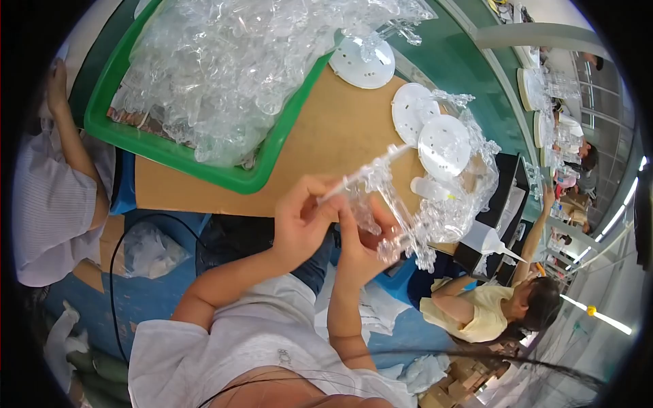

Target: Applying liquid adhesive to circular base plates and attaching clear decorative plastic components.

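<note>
Both my hands are raised in front of my body, just beyond the near edge of the table. Between them is a clear plastic assembly (389, 197) with branching transparent pieces and a thin white bar-like edge, possibly a disc seen from the side. The fingers of my left hand (303, 221) pinch the near end of that white edge. My right hand (362, 253) is closed around the clear pieces below it, its thumb close to the left fingertips. Part of the assembly is hidden behind the right-hand fingers.
A green tray (255, 178) heaped with clear plastic pieces (211, 75) stands on the brown tabletop (309, 136). To the right lie white perforated discs (443, 146), a small white bottle (430, 188), a nozzle bottle (481, 239) and a black box (507, 183). Other people sit on both sides.
</note>
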### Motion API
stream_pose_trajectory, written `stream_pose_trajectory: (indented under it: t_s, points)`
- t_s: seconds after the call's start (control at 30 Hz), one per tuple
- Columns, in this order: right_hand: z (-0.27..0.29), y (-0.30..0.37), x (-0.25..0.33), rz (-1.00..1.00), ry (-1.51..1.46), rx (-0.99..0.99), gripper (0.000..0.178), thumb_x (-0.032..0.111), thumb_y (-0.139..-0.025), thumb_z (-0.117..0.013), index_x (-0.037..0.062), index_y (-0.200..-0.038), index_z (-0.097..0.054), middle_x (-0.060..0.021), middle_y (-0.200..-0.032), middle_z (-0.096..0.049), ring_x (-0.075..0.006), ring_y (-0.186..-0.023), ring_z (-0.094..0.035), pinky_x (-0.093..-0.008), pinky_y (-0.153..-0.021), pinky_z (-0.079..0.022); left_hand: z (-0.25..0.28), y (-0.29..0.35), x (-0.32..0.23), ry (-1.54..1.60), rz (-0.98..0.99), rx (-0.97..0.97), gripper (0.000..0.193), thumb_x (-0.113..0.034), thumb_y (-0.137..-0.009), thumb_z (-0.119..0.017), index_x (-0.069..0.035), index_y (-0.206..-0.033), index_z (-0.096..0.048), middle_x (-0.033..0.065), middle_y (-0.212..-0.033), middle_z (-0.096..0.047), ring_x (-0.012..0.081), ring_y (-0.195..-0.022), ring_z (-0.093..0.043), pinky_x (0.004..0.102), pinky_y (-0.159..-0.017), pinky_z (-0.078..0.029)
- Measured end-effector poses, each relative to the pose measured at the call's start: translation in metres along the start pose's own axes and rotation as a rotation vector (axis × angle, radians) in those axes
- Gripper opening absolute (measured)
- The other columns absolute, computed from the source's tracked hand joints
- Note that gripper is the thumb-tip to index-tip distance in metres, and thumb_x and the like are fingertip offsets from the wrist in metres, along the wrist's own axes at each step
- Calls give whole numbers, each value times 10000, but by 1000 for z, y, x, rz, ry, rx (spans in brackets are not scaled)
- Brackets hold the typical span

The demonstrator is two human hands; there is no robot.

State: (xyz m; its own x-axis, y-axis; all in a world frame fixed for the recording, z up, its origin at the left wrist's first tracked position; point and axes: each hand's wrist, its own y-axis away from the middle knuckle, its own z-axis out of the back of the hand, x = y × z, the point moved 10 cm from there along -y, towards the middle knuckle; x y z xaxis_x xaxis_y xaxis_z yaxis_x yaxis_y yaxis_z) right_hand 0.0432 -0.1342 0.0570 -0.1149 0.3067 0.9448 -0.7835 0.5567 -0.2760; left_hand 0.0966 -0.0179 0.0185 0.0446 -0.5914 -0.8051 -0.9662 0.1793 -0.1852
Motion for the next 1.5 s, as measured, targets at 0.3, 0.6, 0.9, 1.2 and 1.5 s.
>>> stream_pose_trajectory:
  t_s: [0.3,0.6,0.9,1.2,1.5]
  points:
    - [-56,-59,-45,-8,691,327,272,106,-759,-720,13,-987,-605,-150,-874,-619,-268,-729,-646,-335,-627,-521,49,-20,47,-1055,276,58,390,-156,-936,-496,7,-1283,-427,203,-1025,-598,311,-886,-620,379,-731,-490]
    - [-42,-51,-10,103,611,282,491,95,-710,-743,80,-1161,-550,-127,-868,-599,-295,-734,-609,-363,-649,-500,41,9,13,-1228,289,158,551,-203,-875,-604,-28,-1357,-402,151,-786,-565,295,-626,-562,390,-590,-460]
    - [190,-173,-68,147,1160,398,253,121,-737,-692,68,-984,-666,-111,-910,-671,-260,-762,-640,-344,-684,-505,13,23,-9,-1141,139,323,480,-105,-810,-682,-68,-1267,-540,51,-671,-486,168,-534,-464,304,-485,-394]
    - [235,-180,-43,4,956,234,126,95,-774,-696,27,-874,-661,-94,-945,-665,-181,-807,-641,-270,-652,-502,0,16,-12,-981,137,326,356,-38,-803,-665,-45,-1155,-613,37,-664,-505,128,-496,-422,262,-457,-353]
    - [159,-92,38,-36,440,61,83,-20,-833,-640,-17,-913,-619,-150,-1033,-670,-110,-903,-619,-238,-785,-499,-48,6,-4,-565,200,378,317,-24,-828,-636,-10,-1143,-603,82,-911,-623,133,-693,-593,207,-527,-440]
